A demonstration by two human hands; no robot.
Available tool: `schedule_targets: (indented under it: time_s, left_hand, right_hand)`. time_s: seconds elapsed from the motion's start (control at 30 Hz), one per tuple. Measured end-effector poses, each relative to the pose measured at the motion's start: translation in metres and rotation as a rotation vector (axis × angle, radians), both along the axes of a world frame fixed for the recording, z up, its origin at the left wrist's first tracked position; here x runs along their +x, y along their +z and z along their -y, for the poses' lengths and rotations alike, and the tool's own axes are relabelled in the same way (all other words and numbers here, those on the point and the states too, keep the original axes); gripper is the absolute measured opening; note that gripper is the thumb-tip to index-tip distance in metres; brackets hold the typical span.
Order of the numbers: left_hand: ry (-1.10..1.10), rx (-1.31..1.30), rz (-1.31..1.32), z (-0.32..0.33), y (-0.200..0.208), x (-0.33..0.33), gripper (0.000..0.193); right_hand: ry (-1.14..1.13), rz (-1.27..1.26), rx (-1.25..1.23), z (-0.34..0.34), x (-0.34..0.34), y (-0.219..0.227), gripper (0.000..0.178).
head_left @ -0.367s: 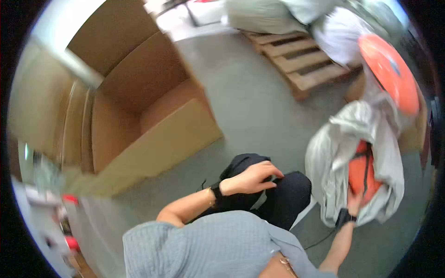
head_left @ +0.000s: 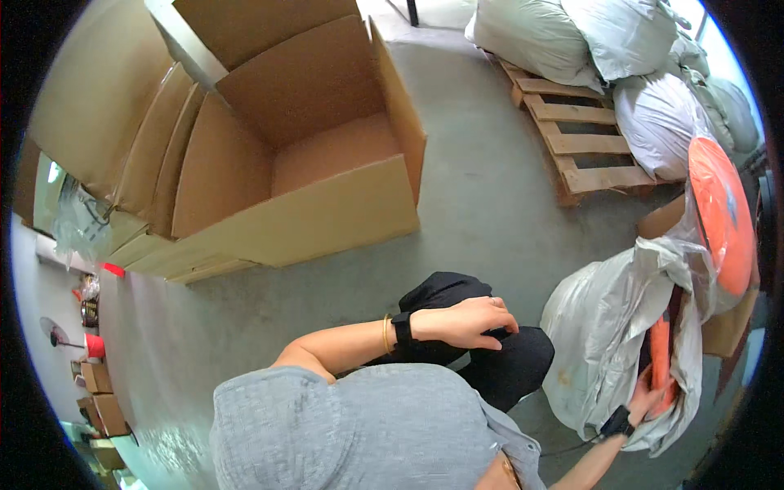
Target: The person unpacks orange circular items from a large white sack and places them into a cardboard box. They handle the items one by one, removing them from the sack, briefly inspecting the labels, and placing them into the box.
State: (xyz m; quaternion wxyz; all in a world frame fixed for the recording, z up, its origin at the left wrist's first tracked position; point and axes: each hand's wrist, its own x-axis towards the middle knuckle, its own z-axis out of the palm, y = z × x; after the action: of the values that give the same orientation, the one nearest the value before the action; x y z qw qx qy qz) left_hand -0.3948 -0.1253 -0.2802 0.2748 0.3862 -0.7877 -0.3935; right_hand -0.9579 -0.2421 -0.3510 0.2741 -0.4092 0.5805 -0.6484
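At the right stands a white woven sack [head_left: 584,343], its mouth pulled wide. An orange item [head_left: 660,355] with a dark part beside it lies inside; its exact kind I cannot make out. My right hand [head_left: 647,398] reaches into the sack's mouth, its fingers closed round the near end of the orange item, with the fingertips partly hidden. My left hand [head_left: 469,321] rests over my dark-trousered knees, palm down, fingers loosely bent and thumb apart, holding nothing.
A large cardboard box [head_left: 343,192] with raised flaps stands front left. Beyond the sack, a wooden pallet [head_left: 592,144] bears full white sacks [head_left: 531,41]. An orange thing in clear plastic [head_left: 720,216] rises behind the open sack. Small boxes [head_left: 106,412] line the left edge.
The view has swung, so the box and pallet look shifted. Inside the sack the orange item now shows a narrower side, and my right hand wraps its near end. My left hand stays by my knees.
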Motion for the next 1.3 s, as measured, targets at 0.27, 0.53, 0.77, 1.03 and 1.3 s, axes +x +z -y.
schedule_targets:
  time_s: [0.27, 0.53, 0.77, 1.03, 1.3]
  left_hand:
    - [-0.064, -0.078, 0.039, -0.018, -0.010, -0.009, 0.038]
    - [-0.064, 0.113, -0.114, -0.041, 0.003, -0.028, 0.032]
    - [-0.068, 1.043, -0.858, -0.070, 0.021, -0.045, 0.041]
    - [-0.032, 1.219, -0.703, -0.020, -0.026, -0.069, 0.053]
    - [0.137, 1.114, -0.766, 0.012, -0.013, -0.065, 0.058]
  right_hand:
    - [0.070, 0.204, -0.109, -0.026, 0.002, 0.018, 0.038]
    - [-0.112, 0.526, -0.222, -0.186, 0.113, 0.187, 0.034]
    - [-0.262, 0.671, -0.003, -0.378, 0.224, 0.179, 0.051]
    - [0.304, 1.318, 0.319, -0.465, 0.242, 0.062, 0.049]
    - [-0.207, 0.779, 0.600, -0.528, 0.125, -0.029, 0.064]
